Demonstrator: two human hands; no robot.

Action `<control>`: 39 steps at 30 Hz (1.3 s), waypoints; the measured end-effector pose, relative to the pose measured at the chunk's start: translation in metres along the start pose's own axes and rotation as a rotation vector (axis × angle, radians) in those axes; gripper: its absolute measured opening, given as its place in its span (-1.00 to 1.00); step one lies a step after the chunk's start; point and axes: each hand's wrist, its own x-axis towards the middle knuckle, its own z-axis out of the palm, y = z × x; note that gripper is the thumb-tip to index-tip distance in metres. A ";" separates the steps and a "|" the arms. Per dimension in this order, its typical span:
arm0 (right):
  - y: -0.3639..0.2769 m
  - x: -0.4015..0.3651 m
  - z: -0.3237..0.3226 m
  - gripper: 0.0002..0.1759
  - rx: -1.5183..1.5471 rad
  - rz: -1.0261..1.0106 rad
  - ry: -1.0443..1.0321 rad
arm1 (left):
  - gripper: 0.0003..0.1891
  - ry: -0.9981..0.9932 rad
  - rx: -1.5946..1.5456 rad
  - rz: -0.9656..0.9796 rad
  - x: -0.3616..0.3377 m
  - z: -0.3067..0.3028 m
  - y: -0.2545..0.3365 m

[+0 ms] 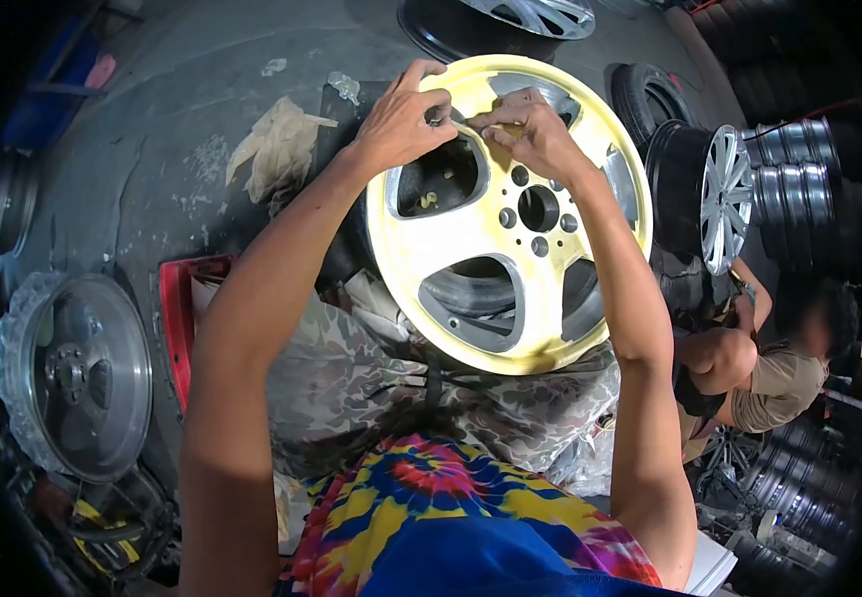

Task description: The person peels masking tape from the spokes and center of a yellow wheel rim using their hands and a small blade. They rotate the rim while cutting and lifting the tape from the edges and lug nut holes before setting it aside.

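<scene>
A pale yellow alloy wheel rim (451,234) lies tilted across my lap, its spokes facing me and bare grey metal showing along the window edges. My left hand (401,124) is at its upper left edge, with curled fingers touching the rim and thumb near the index finger. Whatever that pinch holds is too small to make out. Over the upper spoke, beside the same window, my right hand (536,134) has its fingers pressed together against the yellow surface. Anything between them is hidden. Small yellowish scraps (429,201) show through the upper left window.
A crumpled beige cloth (277,144) lies on the grey floor. To the left are a red case (177,328) and a plastic-edged wheel (83,378). A silver wheel (725,199), a tyre (650,95) and a crouching person (769,383) are on the right. Another wheel (491,35) lies ahead.
</scene>
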 end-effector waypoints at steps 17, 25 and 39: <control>-0.001 -0.023 0.002 -0.70 -0.018 0.012 -0.027 | -0.71 -0.028 -0.037 -0.038 0.000 -0.002 0.001; 0.009 -0.041 -0.004 -0.75 0.217 0.081 0.019 | -0.74 0.027 0.020 0.032 -0.001 0.002 0.000; -0.002 -0.066 0.009 -0.72 0.171 0.113 0.121 | -0.72 0.029 -0.028 0.036 0.000 0.001 0.001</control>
